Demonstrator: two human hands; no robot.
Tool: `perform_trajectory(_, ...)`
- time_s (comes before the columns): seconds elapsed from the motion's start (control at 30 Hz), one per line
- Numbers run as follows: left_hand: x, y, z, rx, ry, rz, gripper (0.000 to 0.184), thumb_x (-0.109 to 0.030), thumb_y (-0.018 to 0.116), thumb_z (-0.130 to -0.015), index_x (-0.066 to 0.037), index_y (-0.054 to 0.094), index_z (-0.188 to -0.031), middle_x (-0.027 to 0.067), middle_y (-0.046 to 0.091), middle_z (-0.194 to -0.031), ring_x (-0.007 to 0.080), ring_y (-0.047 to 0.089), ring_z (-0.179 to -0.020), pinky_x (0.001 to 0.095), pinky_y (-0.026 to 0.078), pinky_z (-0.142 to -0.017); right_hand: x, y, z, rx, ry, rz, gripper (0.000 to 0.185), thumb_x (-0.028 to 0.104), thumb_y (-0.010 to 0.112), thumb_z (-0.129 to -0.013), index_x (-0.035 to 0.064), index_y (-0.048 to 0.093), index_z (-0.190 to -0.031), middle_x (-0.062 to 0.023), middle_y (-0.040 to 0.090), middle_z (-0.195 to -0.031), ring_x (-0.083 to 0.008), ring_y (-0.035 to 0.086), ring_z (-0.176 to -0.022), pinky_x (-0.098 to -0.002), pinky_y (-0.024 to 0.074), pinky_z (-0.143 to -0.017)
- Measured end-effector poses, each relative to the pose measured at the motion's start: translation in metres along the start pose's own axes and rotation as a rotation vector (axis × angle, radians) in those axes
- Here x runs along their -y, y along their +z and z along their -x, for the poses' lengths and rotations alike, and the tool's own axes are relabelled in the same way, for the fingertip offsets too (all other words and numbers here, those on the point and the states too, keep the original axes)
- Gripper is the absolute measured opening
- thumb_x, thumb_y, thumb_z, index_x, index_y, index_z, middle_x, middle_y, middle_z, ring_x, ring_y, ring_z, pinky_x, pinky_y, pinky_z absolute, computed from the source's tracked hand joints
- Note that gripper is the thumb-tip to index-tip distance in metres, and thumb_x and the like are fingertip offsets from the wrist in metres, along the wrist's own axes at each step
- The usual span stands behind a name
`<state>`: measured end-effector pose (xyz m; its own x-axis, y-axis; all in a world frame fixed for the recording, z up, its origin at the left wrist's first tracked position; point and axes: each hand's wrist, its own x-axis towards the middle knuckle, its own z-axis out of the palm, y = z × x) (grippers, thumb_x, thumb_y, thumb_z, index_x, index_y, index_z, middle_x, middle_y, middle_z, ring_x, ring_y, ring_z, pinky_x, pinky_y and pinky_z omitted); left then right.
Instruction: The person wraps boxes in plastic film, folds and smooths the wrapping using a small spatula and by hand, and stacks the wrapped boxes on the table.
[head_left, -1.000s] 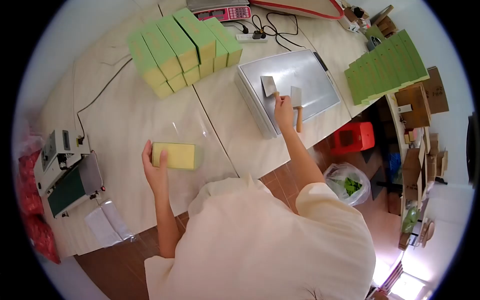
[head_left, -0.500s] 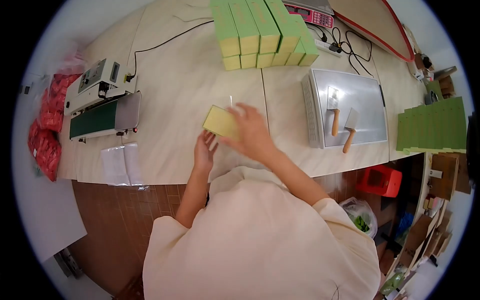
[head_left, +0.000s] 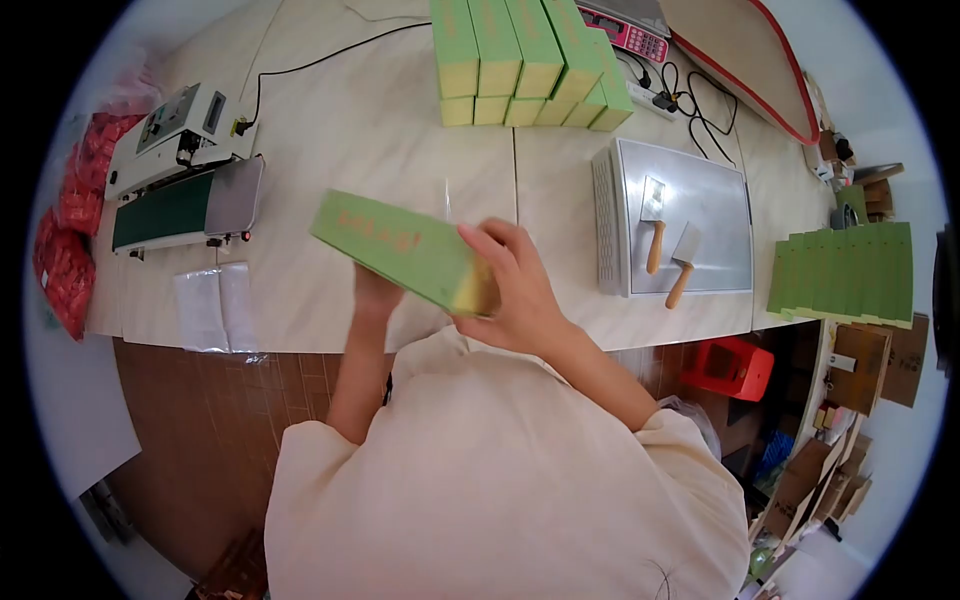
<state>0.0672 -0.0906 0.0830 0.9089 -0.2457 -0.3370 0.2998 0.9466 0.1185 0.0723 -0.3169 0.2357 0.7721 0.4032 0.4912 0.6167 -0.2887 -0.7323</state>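
A long green box (head_left: 400, 246) with reddish lettering on its face is held tilted above the table, its yellow end toward the right. My right hand (head_left: 514, 285) grips that yellow end, thumb along the upper edge and fingers around the side. Beneath the box's lower edge, my left hand (head_left: 378, 292) supports it; its fingers are hidden behind the box. Similar green boxes (head_left: 500, 60) with yellow ends are stacked at the back of the table.
A machine with a dark green belt (head_left: 165, 220) stands at left, near clear plastic sleeves (head_left: 215, 308). Two wooden-handled scrapers (head_left: 672, 245) lie on a metal-topped unit (head_left: 715, 190) at right. Beyond are a pink-keyed scale (head_left: 635, 42), cables (head_left: 705, 110) and another row of green boxes (head_left: 850, 272).
The box has turned from showing its small yellow end to showing its long green lettered face. My left hand has moved left under it; my right hand now grips its right end.
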Motion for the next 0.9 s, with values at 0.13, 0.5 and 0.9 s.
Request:
perform_trajectory(0.13,-0.038,0.031,-0.003,0.093,0.253,-0.184,0.059,-0.05,0.049,-0.096,-0.011,0.044,-0.141,0.0033,0.048,-0.141,0.0221,0.045,-0.129,0.0406,0.035,-0.108,-0.042,0.007,0.05,0.111,0.111,0.2,0.09,0.013,0.082,-0.062,0.0097,0.039,-0.142,-0.0185,0.048,-0.124,-0.0374,0.048,-0.112,-0.0456,0.0395,-0.095)
perform_trajectory(0.5,0.033,0.06,0.0,-0.191,0.369,-1.046,0.079,-0.064,0.019,-0.099,-0.003,0.034,-0.147,0.0073,0.037,-0.151,0.0206,0.029,-0.141,0.0375,0.016,-0.117,-0.116,0.061,0.069,-0.014,0.365,0.178,0.089,0.015,0.083,-0.064,-0.0013,0.035,-0.137,-0.0207,0.052,-0.124,-0.0391,0.051,-0.113,-0.0438,0.0432,-0.094)
perform_trajectory(0.9,0.007,0.146,0.003,-0.162,0.692,-1.764,0.049,-0.016,0.064,-0.092,-0.006,0.048,-0.137,0.0105,0.049,-0.141,0.0242,0.047,-0.13,0.0377,0.038,-0.107,-0.052,0.001,0.03,-0.349,0.32,-0.185,0.047,0.007,0.065,-0.087,0.0016,0.047,-0.13,-0.0128,0.06,-0.107,-0.0258,0.057,-0.099,-0.036,0.0455,-0.086)
